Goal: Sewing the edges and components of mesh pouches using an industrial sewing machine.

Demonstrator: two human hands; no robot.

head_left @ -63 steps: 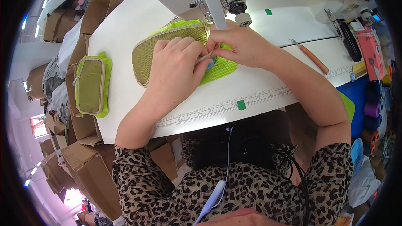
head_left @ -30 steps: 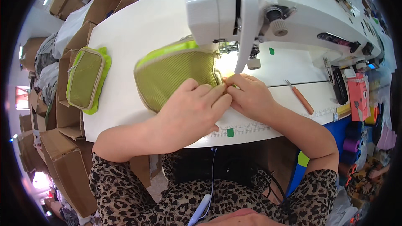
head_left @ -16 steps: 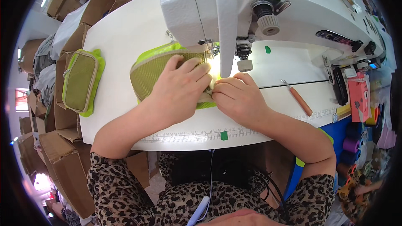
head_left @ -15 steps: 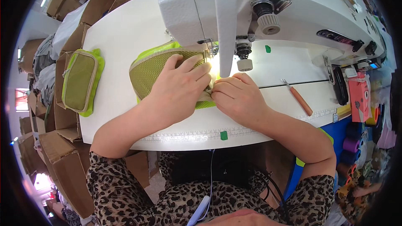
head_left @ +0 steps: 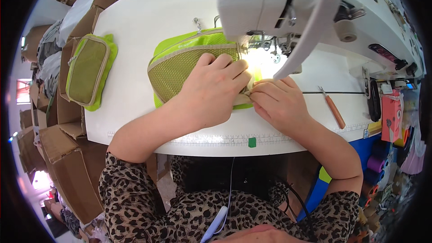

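A lime-green pouch with an olive mesh panel [head_left: 168, 78] and beige edging lies on the white table, its right edge beside the lit needle area of the sewing machine [head_left: 252, 6]. My left hand [head_left: 218, 87] rests over the mesh, its fingers bent and gripping the fabric near that edge. Thumb and fingers of my right hand [head_left: 280, 103] pinch a beige binding strip [head_left: 243, 99] at the pouch's lower right corner. The two hands nearly meet there. Bright light and the fingers hide the exact contact with the needle.
A second green mesh pouch [head_left: 90, 72] lies at the left table edge. A wooden-handled seam ripper [head_left: 334, 110] is to the right. A ruler strip [head_left: 216, 140] runs along the front edge. Cardboard boxes [head_left: 67, 166] stand left; thread spools [head_left: 375, 163] and a pink box [head_left: 390, 114] stand right.
The whole view has shifted, so table, hands and pouch appear farther right. More of the pouch's upper edge and a zipper pull now show. Both hands keep their grip.
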